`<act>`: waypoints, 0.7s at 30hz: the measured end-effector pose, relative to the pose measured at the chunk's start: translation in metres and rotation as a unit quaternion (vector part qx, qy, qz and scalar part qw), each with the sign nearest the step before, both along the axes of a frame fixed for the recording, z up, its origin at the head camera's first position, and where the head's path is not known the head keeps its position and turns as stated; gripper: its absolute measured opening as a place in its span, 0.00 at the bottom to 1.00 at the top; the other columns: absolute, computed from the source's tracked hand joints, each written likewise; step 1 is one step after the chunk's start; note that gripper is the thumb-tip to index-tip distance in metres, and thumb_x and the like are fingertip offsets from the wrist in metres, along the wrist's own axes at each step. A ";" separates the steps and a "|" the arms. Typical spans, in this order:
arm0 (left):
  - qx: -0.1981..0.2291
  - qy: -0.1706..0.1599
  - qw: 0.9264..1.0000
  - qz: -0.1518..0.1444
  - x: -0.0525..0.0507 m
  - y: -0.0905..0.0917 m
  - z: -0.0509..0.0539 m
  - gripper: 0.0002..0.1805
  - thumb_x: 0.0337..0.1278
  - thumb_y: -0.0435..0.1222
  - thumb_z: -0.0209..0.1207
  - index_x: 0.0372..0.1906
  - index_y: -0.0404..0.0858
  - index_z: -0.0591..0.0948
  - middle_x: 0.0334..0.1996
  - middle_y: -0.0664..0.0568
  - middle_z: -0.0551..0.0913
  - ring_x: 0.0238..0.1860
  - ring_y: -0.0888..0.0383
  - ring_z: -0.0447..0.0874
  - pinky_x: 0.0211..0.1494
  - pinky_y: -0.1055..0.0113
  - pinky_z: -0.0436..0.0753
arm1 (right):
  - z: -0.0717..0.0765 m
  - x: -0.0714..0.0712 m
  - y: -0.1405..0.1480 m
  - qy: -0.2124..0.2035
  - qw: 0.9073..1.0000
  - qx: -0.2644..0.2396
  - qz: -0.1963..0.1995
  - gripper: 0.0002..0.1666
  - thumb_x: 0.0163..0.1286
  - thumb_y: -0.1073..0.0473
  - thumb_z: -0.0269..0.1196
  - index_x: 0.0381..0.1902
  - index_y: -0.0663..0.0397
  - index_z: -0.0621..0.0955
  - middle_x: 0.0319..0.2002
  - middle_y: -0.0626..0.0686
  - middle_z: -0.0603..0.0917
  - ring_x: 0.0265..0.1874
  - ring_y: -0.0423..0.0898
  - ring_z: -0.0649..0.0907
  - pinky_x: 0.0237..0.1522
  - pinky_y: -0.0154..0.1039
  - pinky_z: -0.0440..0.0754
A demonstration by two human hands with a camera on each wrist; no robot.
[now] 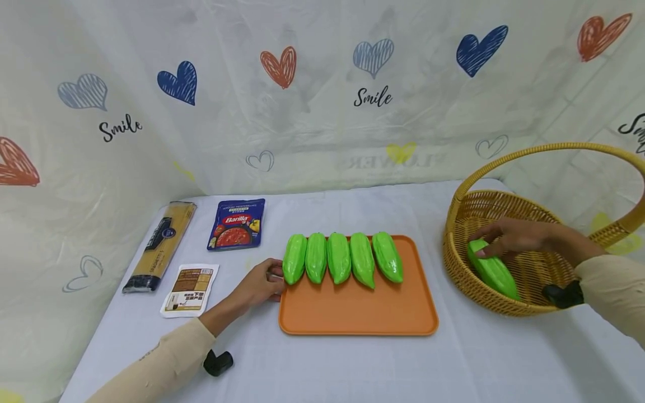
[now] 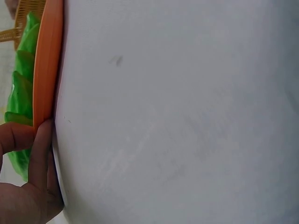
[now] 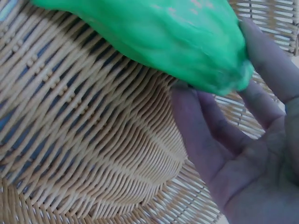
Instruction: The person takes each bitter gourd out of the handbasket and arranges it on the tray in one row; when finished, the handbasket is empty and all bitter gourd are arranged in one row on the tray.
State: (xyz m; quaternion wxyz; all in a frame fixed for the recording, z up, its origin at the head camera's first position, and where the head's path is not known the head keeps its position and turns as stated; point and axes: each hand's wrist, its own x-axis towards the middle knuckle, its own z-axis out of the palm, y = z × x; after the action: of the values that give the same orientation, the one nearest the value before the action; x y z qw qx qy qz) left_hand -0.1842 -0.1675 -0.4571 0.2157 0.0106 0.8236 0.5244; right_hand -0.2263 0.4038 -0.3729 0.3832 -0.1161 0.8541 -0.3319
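Note:
At the left edge of an orange tray (image 1: 358, 313), my left hand (image 1: 259, 284) pinches the rim; the left wrist view shows the thumb above the tray edge (image 2: 48, 60) and fingers beneath it. Several glossy green bitter melons (image 1: 339, 258) lie side by side along the tray's back half, tips toward me. Over on the right, my right hand (image 1: 521, 238) grips the upper end of another bitter melon (image 1: 498, 275) inside a wicker basket (image 1: 461, 280). Seen from the right wrist, thumb and fingers close around the end of that bitter melon (image 3: 173, 42).
The basket's tall handle (image 1: 544, 148) arches over the right forearm. On the left of the white-covered table lie a spaghetti pack (image 1: 161, 246), a blue Barilla sauce pouch (image 1: 237, 225) and a small brown-and-white packet (image 1: 190, 291). A heart-printed curtain (image 1: 322, 129) hangs behind.

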 end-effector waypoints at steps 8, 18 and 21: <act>0.004 0.001 1.000 -0.005 -0.001 0.001 0.003 0.34 0.55 0.32 0.64 0.67 0.32 0.69 0.54 0.41 0.77 0.49 0.52 0.82 0.43 0.60 0.90 | 0.011 0.006 -0.006 0.033 0.999 0.000 -0.034 0.41 0.74 0.51 0.60 0.74 0.71 0.61 0.64 0.72 0.71 0.48 0.48 0.83 0.47 0.47 0.89; 0.005 0.003 1.000 -0.001 -0.004 0.004 0.000 0.33 0.53 0.30 0.63 0.66 0.31 0.69 0.53 0.41 0.77 0.49 0.52 0.81 0.43 0.61 0.90 | 0.025 0.016 -0.009 0.086 0.995 -0.007 -0.056 0.33 0.81 0.50 0.49 0.76 0.60 0.60 0.69 0.68 0.65 0.42 0.44 0.77 0.39 0.42 0.83; 0.005 0.002 1.000 0.003 -0.003 0.004 -0.001 0.33 0.52 0.29 0.63 0.66 0.30 0.69 0.53 0.41 0.77 0.49 0.52 0.82 0.42 0.61 0.91 | 0.027 0.019 -0.012 0.083 0.995 -0.016 -0.057 0.31 0.81 0.51 0.48 0.76 0.58 0.61 0.70 0.67 0.63 0.42 0.44 0.77 0.39 0.42 0.83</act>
State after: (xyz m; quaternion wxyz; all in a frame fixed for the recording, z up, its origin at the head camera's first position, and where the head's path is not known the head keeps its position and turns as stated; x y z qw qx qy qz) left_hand -0.1876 -0.1639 -0.4582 0.2123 0.0108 0.8215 0.5291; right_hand -0.2077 0.3923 -0.3458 0.2895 -0.1003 0.8828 -0.3562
